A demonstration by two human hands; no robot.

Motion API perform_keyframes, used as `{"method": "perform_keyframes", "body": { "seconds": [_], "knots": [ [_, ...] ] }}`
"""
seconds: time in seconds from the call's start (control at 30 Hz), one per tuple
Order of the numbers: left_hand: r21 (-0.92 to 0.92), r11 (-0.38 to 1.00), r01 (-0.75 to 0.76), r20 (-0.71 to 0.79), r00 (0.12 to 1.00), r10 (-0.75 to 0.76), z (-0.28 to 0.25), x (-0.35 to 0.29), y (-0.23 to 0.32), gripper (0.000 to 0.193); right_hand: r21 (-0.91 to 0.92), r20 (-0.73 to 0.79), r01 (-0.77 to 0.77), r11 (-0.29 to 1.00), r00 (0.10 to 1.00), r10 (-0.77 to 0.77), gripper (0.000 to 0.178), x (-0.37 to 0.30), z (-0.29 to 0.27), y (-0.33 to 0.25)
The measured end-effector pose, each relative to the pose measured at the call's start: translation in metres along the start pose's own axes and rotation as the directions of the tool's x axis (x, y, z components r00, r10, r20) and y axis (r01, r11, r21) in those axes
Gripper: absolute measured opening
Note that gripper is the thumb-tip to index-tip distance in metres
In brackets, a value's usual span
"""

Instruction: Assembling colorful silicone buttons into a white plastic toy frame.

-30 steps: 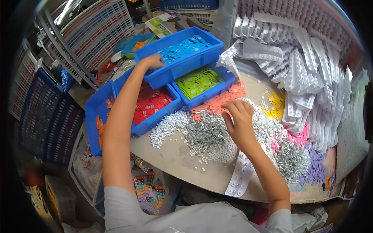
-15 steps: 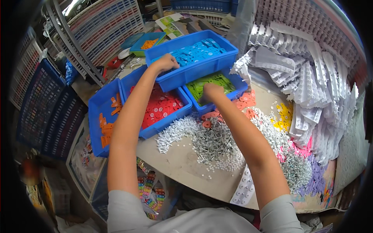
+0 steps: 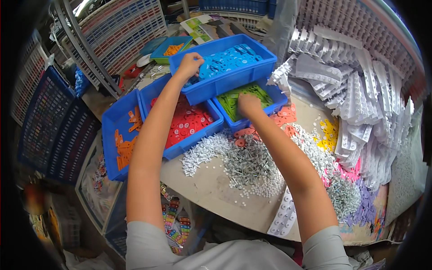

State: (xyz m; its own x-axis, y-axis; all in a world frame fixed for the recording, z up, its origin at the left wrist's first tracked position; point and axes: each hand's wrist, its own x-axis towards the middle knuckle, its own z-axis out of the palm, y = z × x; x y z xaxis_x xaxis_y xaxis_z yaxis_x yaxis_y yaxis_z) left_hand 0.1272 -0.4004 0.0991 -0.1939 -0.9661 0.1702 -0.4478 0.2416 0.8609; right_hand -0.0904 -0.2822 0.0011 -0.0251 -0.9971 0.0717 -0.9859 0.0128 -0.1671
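Blue pieces (image 3: 234,60) and green pieces (image 3: 261,93) in two of four bins (image 3: 234,82); two curled hands (image 3: 191,64) (image 3: 249,105), grip unclear.

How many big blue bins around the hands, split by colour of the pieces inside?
Blue-piece bin: 1
Green-piece bin: 1
Red-piece bin: 1
Orange-piece bin: 1
Total: 4

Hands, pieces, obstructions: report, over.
Left hand by blue pieces; right hand at green pieces. Grips unclear. Upper bin hides lower bin's far edge.
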Motion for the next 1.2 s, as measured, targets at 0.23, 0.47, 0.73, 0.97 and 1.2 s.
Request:
{"method": "perform_keyframes", "body": {
  "seconds": [0.23, 0.47, 0.73, 0.97, 1.2],
  "knots": [
    [-0.114, 0.993, 0.026, -0.038, 0.999, -0.031, -0.011, -0.004, 0.006, 0.017, -0.121, 0.121, -0.009, 0.993, 0.992, 0.024, 0.032, -0.012, -0.024, -0.01],
    [-0.447, 0.894, 0.018, 0.052, 0.999, 0.006, -0.017, -0.026, 0.037, 0.024, 0.024, 0.107, -0.013, 1.0, 0.994, 0.011, 0.022, -0.005, -0.015, -0.005],
    [-0.332, 0.936, -0.119, -0.007, 0.992, 0.124, -0.014, -0.027, 0.019, 0.031, 0.102, 0.049, -0.055, 0.993, 0.998, 0.05, 0.026, -0.001, -0.007, 0.0],
    [-0.303, 0.948, -0.093, 0.027, 0.994, 0.106, -0.015, -0.015, 0.011, 0.037, 0.228, 0.106, -0.04, 0.973, 0.994, 0.016, 0.024, 0.027, 0.015, 0.017],
    [-0.289, 0.944, -0.159, -0.014, 0.987, 0.162, -0.009, -0.009, 0.01, 0.031, 0.299, -0.019, 0.026, 0.954, 1.0, -0.021, 0.026, 0.031, -0.007, 0.039]
  ]
}}
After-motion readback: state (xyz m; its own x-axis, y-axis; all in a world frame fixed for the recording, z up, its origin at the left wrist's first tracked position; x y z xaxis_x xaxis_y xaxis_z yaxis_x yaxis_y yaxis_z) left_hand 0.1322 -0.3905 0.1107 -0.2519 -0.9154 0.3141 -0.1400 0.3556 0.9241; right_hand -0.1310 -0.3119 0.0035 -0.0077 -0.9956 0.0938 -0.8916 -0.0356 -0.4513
